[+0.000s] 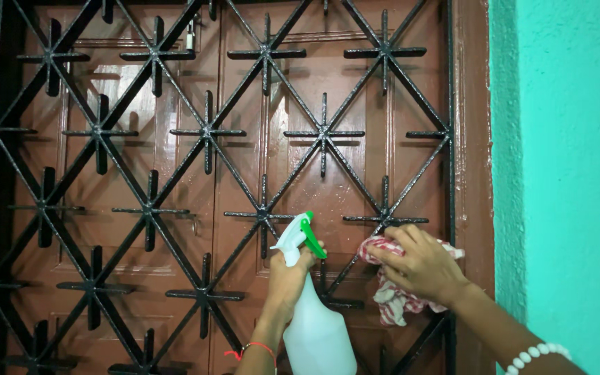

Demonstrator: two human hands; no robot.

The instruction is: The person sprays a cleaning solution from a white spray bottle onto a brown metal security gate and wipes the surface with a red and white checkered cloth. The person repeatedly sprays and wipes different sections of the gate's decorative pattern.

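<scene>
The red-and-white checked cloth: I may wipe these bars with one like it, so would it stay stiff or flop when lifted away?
The red-and-white checked cloth is probably floppy: it bunches under the right hand and hangs in loose folds below. It likely weighs little, being held against the black metal grille by spread fingers alone. Loose folds might snag on the bars.

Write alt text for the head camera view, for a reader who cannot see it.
A person's left hand grips a white spray bottle with a green trigger, while the right hand presses a red-and-white checked cloth against a black metal grille. Behind the grille are glossy brown wooden doors; a turquoise wall stands at right.
</scene>
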